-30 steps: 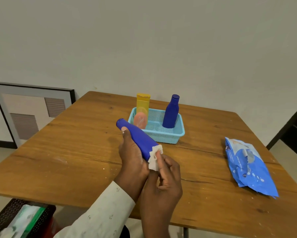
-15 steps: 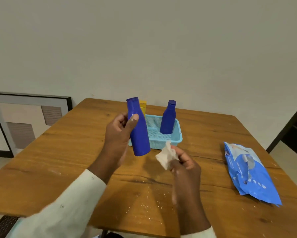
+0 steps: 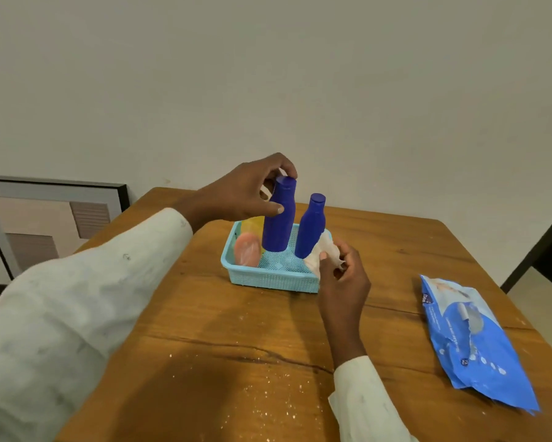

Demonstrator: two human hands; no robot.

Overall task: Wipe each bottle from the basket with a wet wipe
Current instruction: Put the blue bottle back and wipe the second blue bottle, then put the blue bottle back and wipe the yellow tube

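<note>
Two blue bottles stand out over the light blue basket (image 3: pixel 269 279) at the far middle of the counter (image 3: pixel 236 346). The left hand (image 3: pixel 246 194) holds the held blue bottle (image 3: pixel 279 218) upright by its neck, its base low inside the basket between the pink bottle (image 3: pixel 247 254) on the left and the second blue bottle (image 3: pixel 309 231) on the right. A yellow bottle (image 3: pixel 252 223) shows partly behind the pink one.

The step in hand looks like setting this bottle back into the basket. To do it well, keep the bottle upright, lower it straight down into the gap, and avoid nudging the neighbour on the right, which stands just beside it and could tip. Let go only once the base rests flat on the mesh floor; whether it touches already I cannot tell.

Fingers of the left hand curl around the neck and cap, thumb (image 3: pixel 276 210) pressed on the near side, the others wrapped over the top and far side: a closed, light pinch. The right hand (image 3: pixel 343 275) sits at the basket's near right corner, its fingers pressed together on a crumpled wet wipe (image 3: pixel 324 253), which brushes or nearly brushes the second blue bottle. A blue wipe pack (image 3: pixel 472 339) lies well apart on the right.
</note>
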